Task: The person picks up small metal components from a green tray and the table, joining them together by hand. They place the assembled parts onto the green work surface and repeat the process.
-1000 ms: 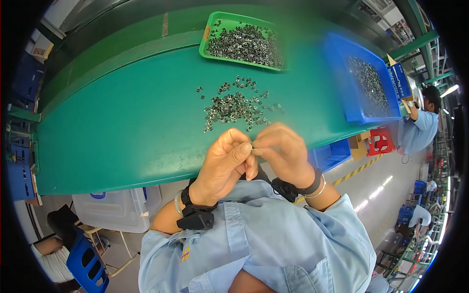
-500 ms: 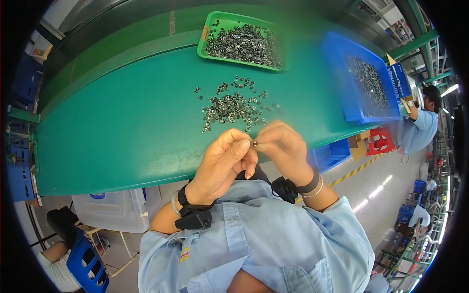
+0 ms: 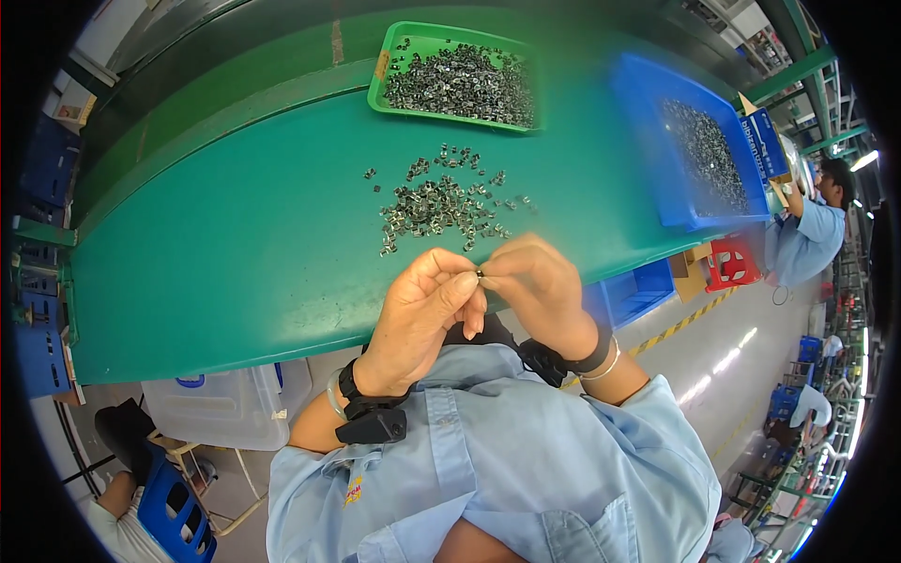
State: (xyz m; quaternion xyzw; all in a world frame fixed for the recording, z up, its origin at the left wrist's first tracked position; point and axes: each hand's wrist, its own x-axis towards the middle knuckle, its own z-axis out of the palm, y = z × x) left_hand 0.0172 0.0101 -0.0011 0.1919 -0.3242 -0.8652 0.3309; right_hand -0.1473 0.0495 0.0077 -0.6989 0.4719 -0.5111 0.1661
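Over the near edge of the green table, my left hand and my right hand meet at the fingertips. Between them is one small dark metal part, pinched by both hands; its exact kind is too small to make out. Just beyond my fingers lies a loose pile of small shiny metal parts, with a few strays around it. A green tray heaped with similar parts stands behind the pile.
To the right, a blue bin holds many small metal parts. Below the table are another blue bin, a red stool and a clear lidded box. A person in blue works at the far right; another sits at lower left.
Both hands still pinch the small part together, and my fingers have shifted slightly around it. The whole view has moved a little; the pile and trays look the same.
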